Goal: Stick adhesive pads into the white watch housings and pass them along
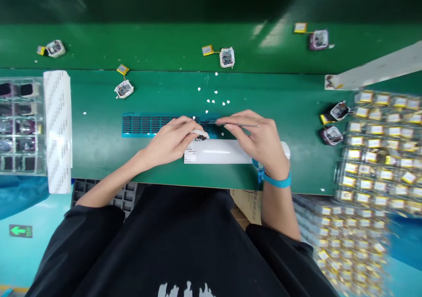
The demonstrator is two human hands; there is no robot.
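My left hand (171, 139) is closed on a small white electronic device housing (201, 134), its circuit board partly visible between fingers and thumb. In my right hand (262, 141) is a pair of thin metal tweezers (242, 125), pinched near the middle. The tweezers' tips point left, over the right end of a blue sheet (128, 133) with rows of dark strips. Whether anything sits between the tips is too small to tell. Below both hands lies a white glossy sheet (224, 151) with printing at its left end. A blue wrist strap (278, 181) circles my right wrist.
Opened housings with wired yellow batteries, such as a white one (227, 57), lie along the green bench (158, 94). Small white bits (216, 92) are scattered ahead of my hands. Clear trays of batteries (374, 143) stand right; a tray of devices (24, 125) and a patterned white strip (58, 130) lie left.
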